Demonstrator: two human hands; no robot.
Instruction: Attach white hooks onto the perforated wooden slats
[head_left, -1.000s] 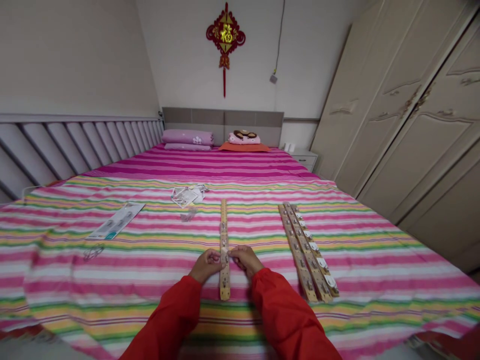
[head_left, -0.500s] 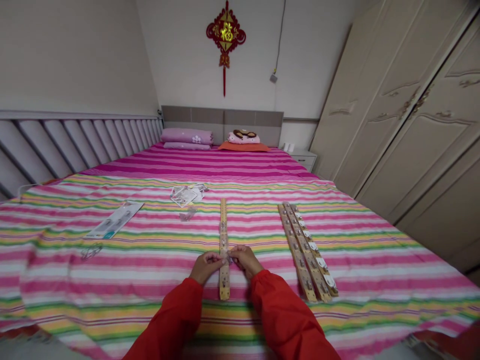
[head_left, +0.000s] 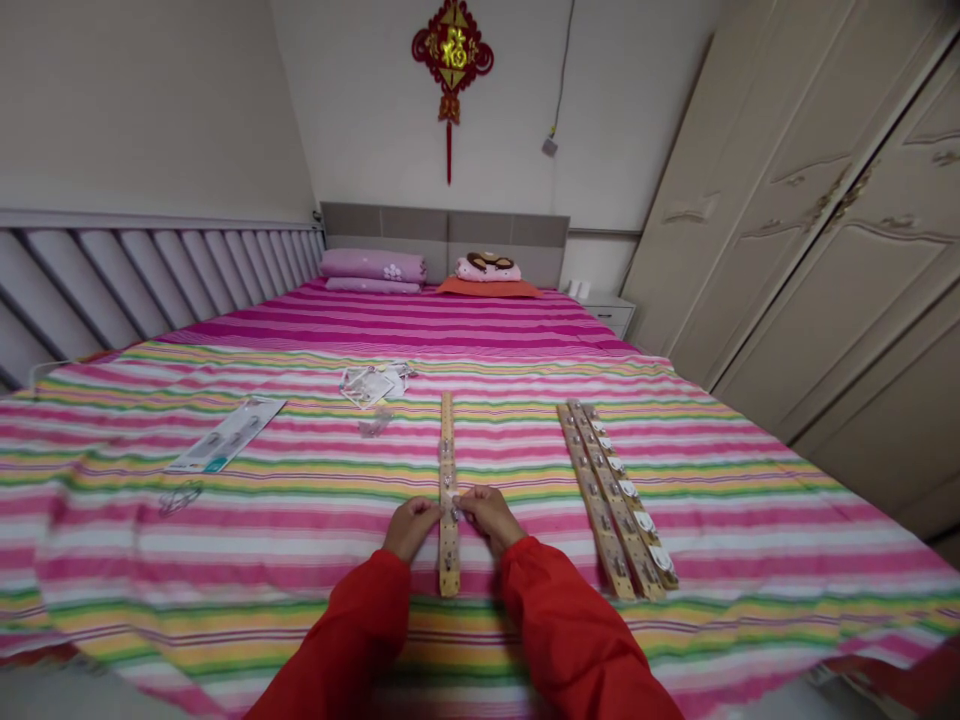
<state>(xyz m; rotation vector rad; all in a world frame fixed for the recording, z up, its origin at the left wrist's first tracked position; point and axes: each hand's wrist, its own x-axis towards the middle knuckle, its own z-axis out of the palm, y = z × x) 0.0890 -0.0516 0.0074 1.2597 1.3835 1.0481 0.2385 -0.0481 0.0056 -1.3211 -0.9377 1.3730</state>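
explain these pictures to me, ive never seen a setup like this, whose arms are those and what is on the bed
There is no machine here: a person works with two bare hands, in red sleeves. Every picture comes from one camera worn on that person's head, looking forward and down.

A striped cloth covers the near part of the bed. On it, a narrow strip lies between the hands. The left hand has its fingertips at one edge; the right hand has its own by a small shiny piece. Whether either grip is closed is too small to tell.

To the right lie three more strips; to the left, a card, thin loops, papers and clear plastic.
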